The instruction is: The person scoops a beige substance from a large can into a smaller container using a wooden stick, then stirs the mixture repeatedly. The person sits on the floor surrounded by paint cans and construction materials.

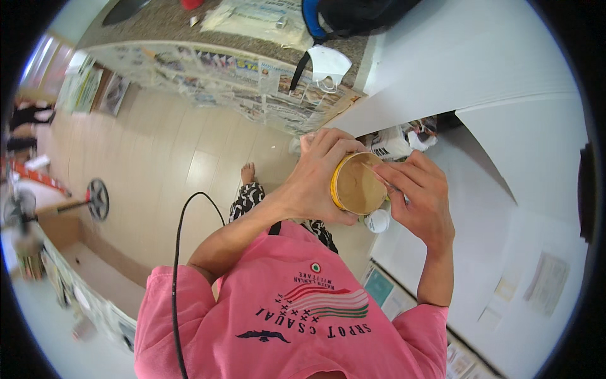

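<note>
A round tub [357, 184], yellow outside and beige within, is tilted so that its mouth faces up toward me. My left hand [315, 175] wraps round its left side, with the fingers over the far edge and the thumb underneath. At the tub's right rim, my right hand [421, 201] is closed in a pinch, its fingertips reaching over the mouth. Whatever thin thing those fingers may hold is too small to make out. Just below the tub shows a small white lid or cup [377, 221].
Ahead is a stone-patterned counter [164, 25] with newspaper-covered sides. A white face mask [329, 66] hangs at its edge, near a black and blue bag [353, 16]. White cabinet panels [505, 57] stand on the right, with packages in an opening. A black cable [177, 271] runs past my left arm.
</note>
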Motion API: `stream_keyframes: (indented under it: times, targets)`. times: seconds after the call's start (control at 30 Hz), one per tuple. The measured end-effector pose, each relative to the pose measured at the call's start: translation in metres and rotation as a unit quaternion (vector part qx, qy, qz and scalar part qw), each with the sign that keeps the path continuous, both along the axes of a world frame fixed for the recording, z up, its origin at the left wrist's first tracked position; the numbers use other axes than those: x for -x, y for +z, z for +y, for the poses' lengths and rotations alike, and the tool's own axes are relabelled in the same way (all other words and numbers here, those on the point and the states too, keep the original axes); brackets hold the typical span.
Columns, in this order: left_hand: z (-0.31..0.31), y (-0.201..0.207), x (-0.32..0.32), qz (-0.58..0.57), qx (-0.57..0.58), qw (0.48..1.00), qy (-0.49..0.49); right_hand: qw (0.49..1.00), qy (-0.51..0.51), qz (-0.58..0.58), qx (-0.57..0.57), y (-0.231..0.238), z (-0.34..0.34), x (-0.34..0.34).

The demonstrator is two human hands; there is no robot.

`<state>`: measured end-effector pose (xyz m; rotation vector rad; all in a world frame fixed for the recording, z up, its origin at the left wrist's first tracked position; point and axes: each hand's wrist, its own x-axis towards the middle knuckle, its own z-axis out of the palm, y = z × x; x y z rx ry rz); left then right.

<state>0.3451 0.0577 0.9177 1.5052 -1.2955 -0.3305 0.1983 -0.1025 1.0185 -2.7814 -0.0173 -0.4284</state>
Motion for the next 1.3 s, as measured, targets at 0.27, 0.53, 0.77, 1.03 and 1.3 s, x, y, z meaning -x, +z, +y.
stream_keyframes:
  times: [0.27, 0.53, 0.77, 1.03, 1.3]
  targets:
    - [-0.007, -0.003, 0.109, 0.002, 0.014, 0.983, 0.184, 0.996, 0.093, 0.002, -0.002, 0.001, -0.028, 0.066]
    - [0.003, 0.001, 0.147, -0.061, 0.023, 0.949, 0.309, 0.993, 0.088, -0.048, -0.055, -0.001, -0.006, 0.106]
    - [0.024, -0.002, 0.154, -0.061, 0.045, 0.947, 0.312, 0.977, 0.100, -0.062, -0.178, -0.002, 0.035, 0.109]
    - [0.050, 0.009, 0.154, -0.014, 0.061, 0.960, 0.272, 0.988, 0.121, 0.000, -0.094, 0.018, 0.043, 0.100]
    - [0.067, 0.012, 0.152, -0.013, 0.046, 0.964, 0.263, 0.986, 0.164, 0.023, -0.024, 0.036, 0.040, 0.114]
